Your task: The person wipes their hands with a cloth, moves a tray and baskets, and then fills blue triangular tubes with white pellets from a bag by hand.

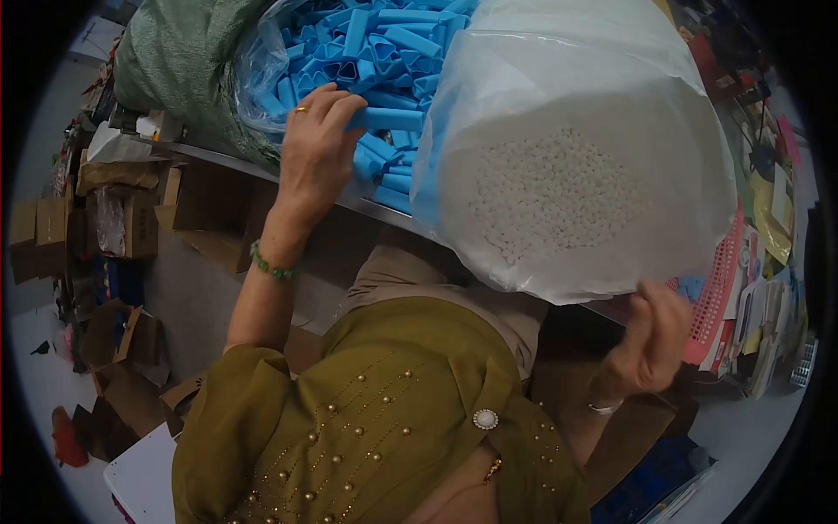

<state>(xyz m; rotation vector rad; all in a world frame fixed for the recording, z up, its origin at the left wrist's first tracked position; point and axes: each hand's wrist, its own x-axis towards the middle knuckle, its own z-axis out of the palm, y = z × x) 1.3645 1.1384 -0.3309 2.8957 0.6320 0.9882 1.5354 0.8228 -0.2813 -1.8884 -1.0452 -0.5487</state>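
My left hand (321, 144), wearing a ring, is closed around the end of a blue triangular plastic tube (393, 119). Under and behind it lies a heap of similar blue tubes (406, 52), partly inside a clear plastic liner (260, 87). To the right, a white plastic bag (594, 65) lies open toward me, with many small white bead-like pieces (559, 192) inside. Just below the bag's lower right edge is my right hand (650, 336), slightly blurred, its fingers curled together. Whatever they pinch, if anything, is too small or hidden to make out.
A green woven sack (175, 70) bulges at the upper left. Open cardboard boxes (214, 210) stand on the floor at left. On the right are a pink perforated basket (717, 284) and stacked papers (759, 323). The table edge (349, 201) runs before my lap.
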